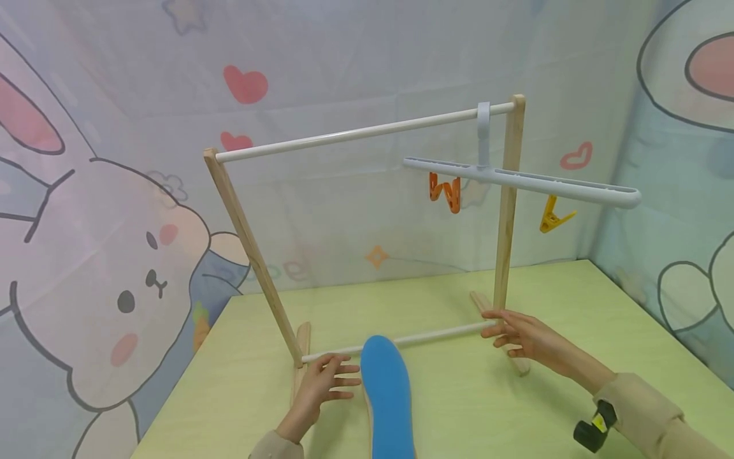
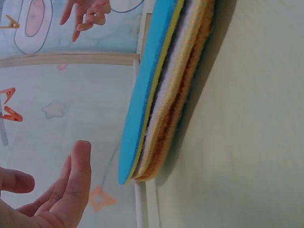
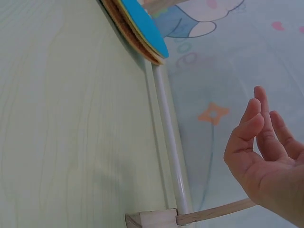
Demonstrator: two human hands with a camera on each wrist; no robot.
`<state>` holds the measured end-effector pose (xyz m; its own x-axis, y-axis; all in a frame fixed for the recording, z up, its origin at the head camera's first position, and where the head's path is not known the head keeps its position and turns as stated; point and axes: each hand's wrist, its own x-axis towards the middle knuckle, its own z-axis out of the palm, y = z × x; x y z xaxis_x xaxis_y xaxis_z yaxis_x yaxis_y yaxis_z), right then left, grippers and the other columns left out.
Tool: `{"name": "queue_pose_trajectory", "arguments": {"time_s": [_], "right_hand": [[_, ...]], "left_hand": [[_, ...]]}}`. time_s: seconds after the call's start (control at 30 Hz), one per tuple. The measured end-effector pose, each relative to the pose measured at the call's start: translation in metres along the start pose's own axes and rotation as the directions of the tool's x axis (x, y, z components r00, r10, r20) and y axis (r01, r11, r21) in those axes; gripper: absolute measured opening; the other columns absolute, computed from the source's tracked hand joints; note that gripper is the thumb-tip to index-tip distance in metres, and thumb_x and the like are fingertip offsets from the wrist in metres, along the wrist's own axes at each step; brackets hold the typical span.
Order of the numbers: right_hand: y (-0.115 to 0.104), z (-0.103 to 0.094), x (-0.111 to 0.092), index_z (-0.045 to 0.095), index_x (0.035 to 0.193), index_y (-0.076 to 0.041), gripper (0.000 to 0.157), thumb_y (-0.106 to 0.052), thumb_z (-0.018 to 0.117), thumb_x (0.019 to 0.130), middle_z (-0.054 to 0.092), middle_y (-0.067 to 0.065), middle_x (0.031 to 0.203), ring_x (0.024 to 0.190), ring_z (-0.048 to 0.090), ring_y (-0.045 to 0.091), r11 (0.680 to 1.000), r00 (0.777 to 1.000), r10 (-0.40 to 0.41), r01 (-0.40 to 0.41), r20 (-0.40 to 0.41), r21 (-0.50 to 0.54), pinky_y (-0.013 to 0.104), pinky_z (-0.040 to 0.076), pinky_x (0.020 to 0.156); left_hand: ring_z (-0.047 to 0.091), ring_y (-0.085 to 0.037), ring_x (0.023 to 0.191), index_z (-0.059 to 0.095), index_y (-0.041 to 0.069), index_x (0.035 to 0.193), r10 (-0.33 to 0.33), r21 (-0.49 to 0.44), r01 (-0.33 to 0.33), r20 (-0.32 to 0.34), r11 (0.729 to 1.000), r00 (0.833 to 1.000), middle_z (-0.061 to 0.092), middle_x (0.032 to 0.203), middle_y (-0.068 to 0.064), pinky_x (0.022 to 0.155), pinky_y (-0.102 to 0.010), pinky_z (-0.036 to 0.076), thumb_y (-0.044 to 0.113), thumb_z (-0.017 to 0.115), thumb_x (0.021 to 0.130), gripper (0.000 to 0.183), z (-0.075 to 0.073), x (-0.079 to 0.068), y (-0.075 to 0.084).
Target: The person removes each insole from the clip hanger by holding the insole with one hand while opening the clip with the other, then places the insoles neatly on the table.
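A stack of insoles lies on the table, its top blue insole facing up. Seen from the side in the left wrist view, layers of tan and brown insole show beneath the blue one. My left hand hovers just left of the stack, fingers spread and holding nothing. Farther right, by the foot of the rack's right post, my right hand is held in the air with loosely bent fingers and nothing in them. A white hanger hangs from the rack's top bar, carrying orange clips and a yellow clip.
The rack has a white top bar, a white lower bar, a left wooden post and a right wooden post. It stands on a pale green table. Behind hangs a printed curtain.
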<state>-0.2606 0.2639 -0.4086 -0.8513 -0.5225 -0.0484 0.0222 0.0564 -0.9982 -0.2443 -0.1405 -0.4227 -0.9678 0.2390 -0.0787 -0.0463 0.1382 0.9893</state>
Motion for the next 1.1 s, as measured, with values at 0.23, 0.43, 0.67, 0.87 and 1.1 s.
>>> {"name": "queue_pose_trajectory", "arguments": {"time_s": [0.23, 0.43, 0.67, 0.87, 1.1], "right_hand": [[0.002, 0.003, -0.001, 0.042, 0.130, -0.025, 0.038, -0.038, 0.025, 0.099, 0.060, -0.011, 0.110, 0.096, 0.051, 0.009, 0.998, 1.000, 0.011, -0.012, -0.023, -0.061, 0.031, 0.045, 0.079], [0.001, 0.008, -0.001, 0.041, 0.132, -0.022, 0.040, -0.037, 0.025, 0.099, 0.059, -0.011, 0.113, 0.100, 0.051, 0.011, 0.996, 1.000, -0.003, 0.001, -0.027, -0.086, 0.034, 0.045, 0.080], [-0.001, 0.014, -0.003, 0.038, 0.134, -0.014, 0.041, -0.032, 0.026, 0.100, 0.059, -0.015, 0.115, 0.103, 0.053, 0.010, 0.990, 0.997, -0.070, 0.066, -0.027, -0.123, 0.037, 0.043, 0.084], [-0.005, 0.022, -0.004, 0.037, 0.134, -0.009, 0.042, -0.031, 0.028, 0.099, 0.056, -0.013, 0.119, 0.106, 0.052, 0.010, 0.976, 0.992, -0.108, 0.092, -0.070, -0.197, 0.040, 0.043, 0.087], [-0.012, 0.031, -0.004, 0.034, 0.135, -0.002, 0.046, -0.030, 0.030, 0.099, 0.053, -0.012, 0.122, 0.103, 0.052, 0.002, 0.948, 0.978, -0.181, 0.144, -0.108, -0.284, 0.040, 0.043, 0.086]], "left_hand": [[0.066, -0.028, 0.091, 0.044, -0.005, 0.123, 0.048, -0.012, -0.049, -0.039, 0.999, 0.998, 0.059, 0.114, -0.026, 0.071, -0.037, 0.056, 0.031, 0.039, 0.097, 0.046, 0.001, 0.003, 0.007], [0.064, -0.030, 0.095, 0.046, -0.004, 0.123, 0.084, 0.038, -0.082, -0.059, 0.996, 0.995, 0.058, 0.116, -0.025, 0.072, -0.038, 0.055, 0.031, 0.038, 0.097, 0.044, 0.003, 0.003, 0.016], [0.061, -0.035, 0.099, 0.048, -0.002, 0.121, 0.158, 0.115, -0.144, -0.117, 0.983, 0.981, 0.057, 0.116, -0.026, 0.078, -0.042, 0.053, 0.033, 0.038, 0.097, 0.044, 0.003, 0.005, 0.025], [0.059, -0.034, 0.101, 0.051, -0.001, 0.120, 0.254, 0.202, -0.217, -0.180, 0.955, 0.950, 0.059, 0.113, -0.024, 0.080, -0.043, 0.052, 0.029, 0.040, 0.097, 0.040, 0.005, 0.006, 0.032], [0.058, -0.030, 0.106, 0.057, 0.004, 0.116, 0.372, 0.320, -0.289, -0.237, 0.902, 0.897, 0.062, 0.111, -0.017, 0.085, -0.038, 0.047, 0.023, 0.043, 0.096, 0.031, 0.011, 0.006, 0.041]]}}
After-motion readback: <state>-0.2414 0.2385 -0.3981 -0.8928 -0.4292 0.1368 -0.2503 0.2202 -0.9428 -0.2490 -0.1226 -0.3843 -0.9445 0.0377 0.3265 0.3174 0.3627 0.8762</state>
